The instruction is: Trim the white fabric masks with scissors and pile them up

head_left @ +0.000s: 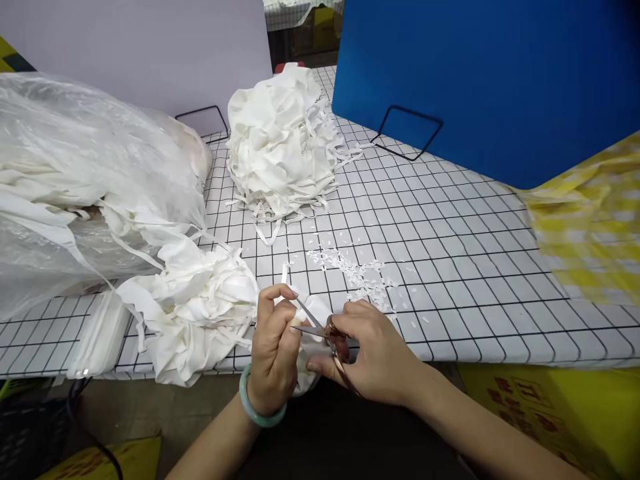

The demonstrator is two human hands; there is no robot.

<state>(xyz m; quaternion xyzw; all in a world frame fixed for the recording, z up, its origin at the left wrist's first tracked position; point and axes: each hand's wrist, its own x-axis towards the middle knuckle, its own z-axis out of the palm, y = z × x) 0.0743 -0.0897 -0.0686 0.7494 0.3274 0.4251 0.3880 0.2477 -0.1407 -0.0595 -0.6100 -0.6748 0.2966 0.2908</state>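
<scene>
My right hand (373, 353) is wrapped round the handles of a pair of scissors (316, 328), whose blades are spread and point left. My left hand (277, 343), with a green bangle at its wrist, pinches a piece of white fabric (315, 308) close to the blades. Part of that fabric hangs below, behind the hands and over the table's front edge. Small white cut scraps (367, 279) lie scattered just beyond the hands. To the left of my left hand is a loose heap of white fabric pieces with straps (200, 300).
A taller pile of white strapped pieces (283, 140) stands farther back. Clear plastic bag (100, 147) bulges with white fabric at left. A blue panel (480, 87) and a pale panel (140, 53) rise behind. Yellow checked cloth (590, 220) lies right on the grid-patterned tablecloth (465, 267).
</scene>
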